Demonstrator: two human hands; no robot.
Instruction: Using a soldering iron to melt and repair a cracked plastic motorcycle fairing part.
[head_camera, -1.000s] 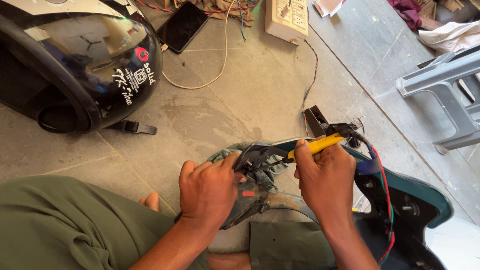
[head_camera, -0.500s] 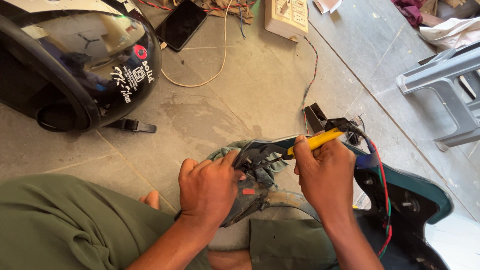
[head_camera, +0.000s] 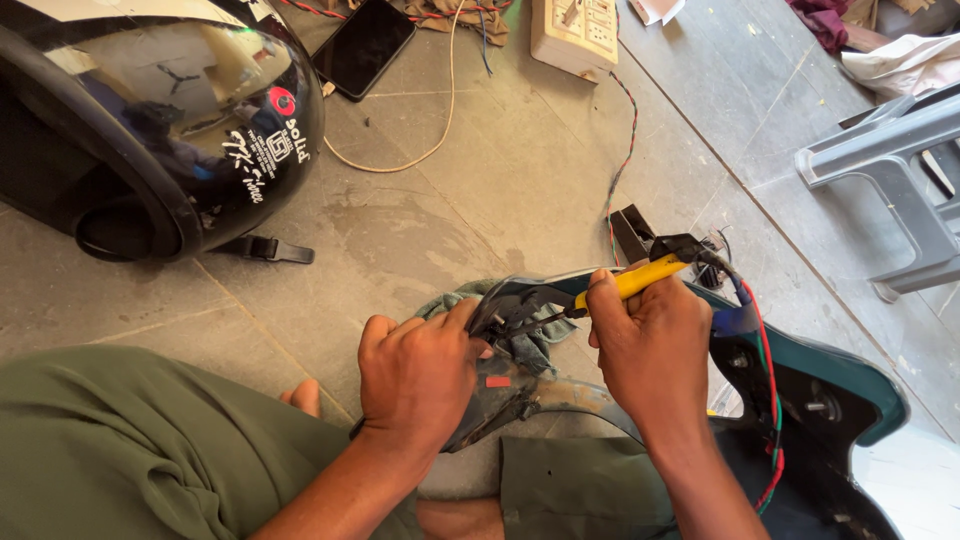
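Right hand (head_camera: 650, 340) closed around yellow-handled tool (head_camera: 628, 284), tip toward dark plastic panel (head_camera: 520, 300); left hand (head_camera: 420, 375) clasps the panel's near edge.

The right hand (head_camera: 650, 340) sits a little lower and nearer the left hand (head_camera: 420, 375) than a second ago, and the yellow tool (head_camera: 630, 282) it grips tilts slightly flatter over the panel (head_camera: 520, 300).

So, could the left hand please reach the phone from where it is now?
Probably not without letting go: the left hand grips the dark panel, and the phone lies far off across bare floor, beside the helmet.
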